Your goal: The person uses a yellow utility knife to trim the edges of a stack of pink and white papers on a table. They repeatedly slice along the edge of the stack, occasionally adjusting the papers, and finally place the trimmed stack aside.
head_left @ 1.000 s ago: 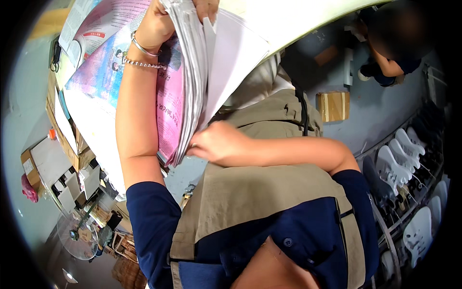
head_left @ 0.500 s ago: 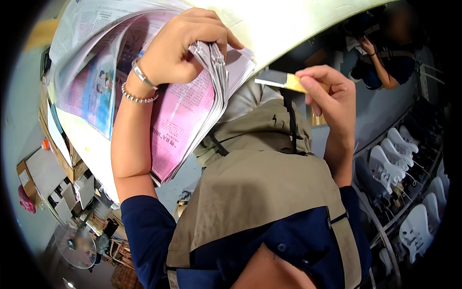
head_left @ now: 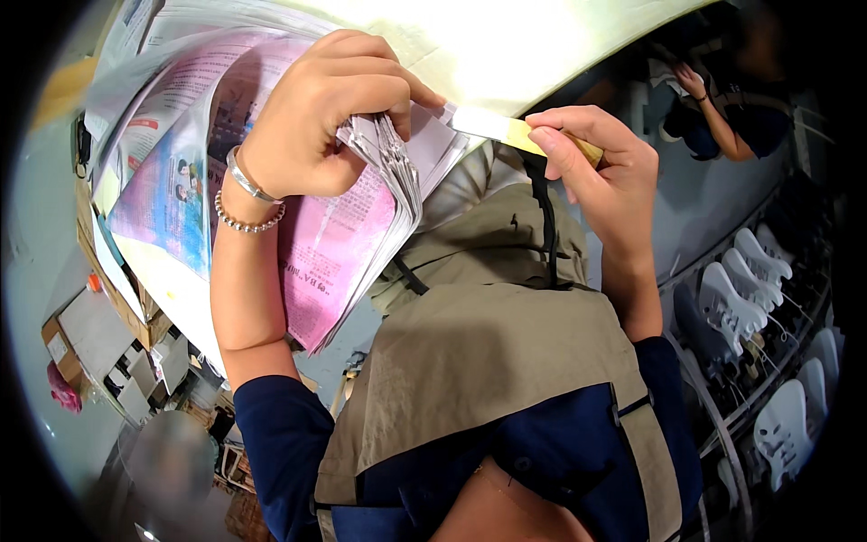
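My left hand (head_left: 348, 117) is closed over a thick folded stack of newspapers (head_left: 334, 239), pinkish with printed text. Its fingers curl around the bunched upper edge of the sheets. In my right hand (head_left: 601, 163), a flat-bladed tool with a yellow handle (head_left: 521, 135) is pinched between thumb and fingers. The pale, shiny blade points left and its tip is at the newspapers' right edge, close to my left fingertips. Whether the tip lies between the sheets or just against them I cannot tell. More loose newspaper sheets (head_left: 172, 181) fan out left of my left hand.
Beneath the newspapers is a pale yellow table (head_left: 479, 45). At the right stands a rack with several white, guitar-body-shaped pieces (head_left: 731, 298). A person (head_left: 722, 117) is at the upper right. Cardboard boxes (head_left: 63, 348) and other clutter fill the lower left.
My right hand has moved left with the tool, bringing the blade tip to the edge of the newspapers. My left hand keeps its hold and has shifted slightly down and left.
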Demonstrator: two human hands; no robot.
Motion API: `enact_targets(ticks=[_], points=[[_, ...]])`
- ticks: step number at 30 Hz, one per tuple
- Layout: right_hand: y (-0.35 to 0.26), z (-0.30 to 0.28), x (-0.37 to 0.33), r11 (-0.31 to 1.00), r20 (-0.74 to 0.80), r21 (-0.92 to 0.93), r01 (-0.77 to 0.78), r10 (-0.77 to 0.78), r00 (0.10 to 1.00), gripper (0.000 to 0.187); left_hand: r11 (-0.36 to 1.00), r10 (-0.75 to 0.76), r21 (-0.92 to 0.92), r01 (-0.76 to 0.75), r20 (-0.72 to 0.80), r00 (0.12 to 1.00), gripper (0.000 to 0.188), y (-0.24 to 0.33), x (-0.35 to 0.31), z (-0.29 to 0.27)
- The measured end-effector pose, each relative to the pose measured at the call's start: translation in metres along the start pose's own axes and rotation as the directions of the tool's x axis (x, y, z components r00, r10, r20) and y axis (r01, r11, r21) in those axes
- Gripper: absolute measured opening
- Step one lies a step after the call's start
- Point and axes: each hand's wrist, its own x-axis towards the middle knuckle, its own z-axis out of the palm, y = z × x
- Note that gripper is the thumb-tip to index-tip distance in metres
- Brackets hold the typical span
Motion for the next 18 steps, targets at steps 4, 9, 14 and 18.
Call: enact_targets(ticks=[4, 9, 14, 18], points=[[0.000, 0.001, 0.000, 1.000, 0.007, 0.017, 0.011, -0.011, 1.000, 0.010, 0.999, 0.004, 0.043, -0.005, 0.022, 1.000, 0.037, 0.001, 0.000, -0.002], [-0.001, -0.002, 0.004, 0.995, 0.041, -0.073, 0.073, -0.070, 0.997, 0.010, 0.998, -0.003, 0.059, 0.001, 0.020, 1.000, 0.037, 0.002, -0.002, -0.004], [-0.009, -0.013, 0.032, 0.970, 0.227, -0.190, 0.153, -0.108, 0.968, 0.011, 0.998, -0.011, 0.056, 0.010, 0.022, 1.000, 0.038, 0.002, -0.002, -0.004], [-0.014, -0.017, 0.045, 0.955, 0.314, -0.184, 0.232, -0.166, 0.935, 0.011, 0.998, -0.016, 0.066, 0.014, 0.027, 1.000, 0.040, 0.003, -0.003, -0.005]])
